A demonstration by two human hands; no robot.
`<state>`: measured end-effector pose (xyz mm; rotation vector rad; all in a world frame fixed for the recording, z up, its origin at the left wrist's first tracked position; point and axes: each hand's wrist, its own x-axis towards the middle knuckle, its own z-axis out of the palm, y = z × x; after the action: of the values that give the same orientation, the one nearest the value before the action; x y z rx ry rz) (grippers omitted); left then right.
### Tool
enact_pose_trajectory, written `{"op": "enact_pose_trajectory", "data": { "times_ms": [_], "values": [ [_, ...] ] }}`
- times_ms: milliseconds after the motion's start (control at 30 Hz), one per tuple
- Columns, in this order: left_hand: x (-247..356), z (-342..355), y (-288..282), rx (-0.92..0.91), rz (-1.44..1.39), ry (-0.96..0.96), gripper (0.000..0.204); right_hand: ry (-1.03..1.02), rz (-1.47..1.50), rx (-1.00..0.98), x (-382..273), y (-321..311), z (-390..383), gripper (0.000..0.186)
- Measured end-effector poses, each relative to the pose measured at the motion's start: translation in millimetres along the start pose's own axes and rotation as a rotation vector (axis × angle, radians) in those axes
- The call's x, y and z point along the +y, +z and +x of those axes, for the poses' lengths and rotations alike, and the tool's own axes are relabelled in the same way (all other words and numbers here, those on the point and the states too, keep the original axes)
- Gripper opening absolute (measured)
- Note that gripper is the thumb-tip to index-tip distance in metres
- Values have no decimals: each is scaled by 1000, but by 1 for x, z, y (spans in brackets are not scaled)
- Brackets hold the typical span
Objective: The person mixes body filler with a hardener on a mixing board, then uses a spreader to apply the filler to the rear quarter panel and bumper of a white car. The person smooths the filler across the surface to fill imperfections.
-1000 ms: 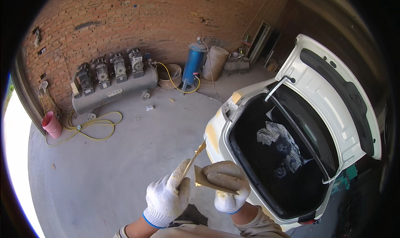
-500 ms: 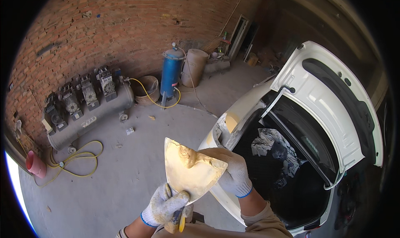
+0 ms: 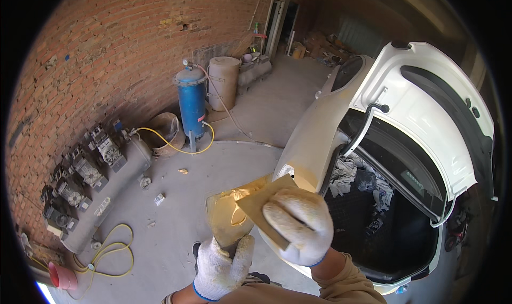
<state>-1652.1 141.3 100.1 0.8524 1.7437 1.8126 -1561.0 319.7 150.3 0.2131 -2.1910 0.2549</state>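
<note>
Both of my hands wear white knit gloves with pale smudges. My left hand (image 3: 225, 266), low in the middle, grips a broad flat putty board (image 3: 221, 211), held tilted. A lump of yellowish putty (image 3: 238, 203) lies on its face. My right hand (image 3: 298, 227) is closed on a flat, tan spreader (image 3: 253, 208), whose edge is over the board at the putty; contact is unclear. Just beyond my hands is the rear corner of a white car (image 3: 304, 149), with patches of beige filler. Its trunk lid (image 3: 389, 80) is raised, and crumpled cloth (image 3: 346, 179) lies in the trunk.
A grey compressor (image 3: 106, 192) with several motors runs along the brick wall (image 3: 106, 48) at left. Beside it are a bucket (image 3: 168, 131), blue tank (image 3: 191, 107), beige drum (image 3: 224, 80), coiled yellow hose (image 3: 109, 261) and pink bucket (image 3: 62, 274). A hose crosses the concrete floor (image 3: 160, 234).
My right hand has come forward, bringing the spreader over the board, which has tilted away since half a second ago. The view has turned, shifting the wall equipment leftward and showing more of the background.
</note>
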Motion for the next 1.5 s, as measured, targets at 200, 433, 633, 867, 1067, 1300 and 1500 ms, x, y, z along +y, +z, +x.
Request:
{"op": "enact_pose_trajectory", "data": {
  "times_ms": [200,433,633,867,1067,1300,1500],
  "values": [
    [-15,128,-60,-149,205,129,14,98,165,24,54,71,40,44],
    [-22,258,-97,-450,446,302,14,264,-144,183,116,142,93,36],
    [-58,343,-92,-472,524,345,33,427,191,166,149,201,97,38],
    [-76,454,-52,-527,57,-243,26,665,325,776,253,172,93,42],
    [-93,533,2,-1128,-460,-508,32,525,501,848,332,167,115,49],
    [-87,596,42,-1089,-368,-304,49,920,-204,310,353,128,109,31],
    [-72,640,73,-1306,-296,-201,14,747,-1083,385,332,143,122,47]
  ]
}}
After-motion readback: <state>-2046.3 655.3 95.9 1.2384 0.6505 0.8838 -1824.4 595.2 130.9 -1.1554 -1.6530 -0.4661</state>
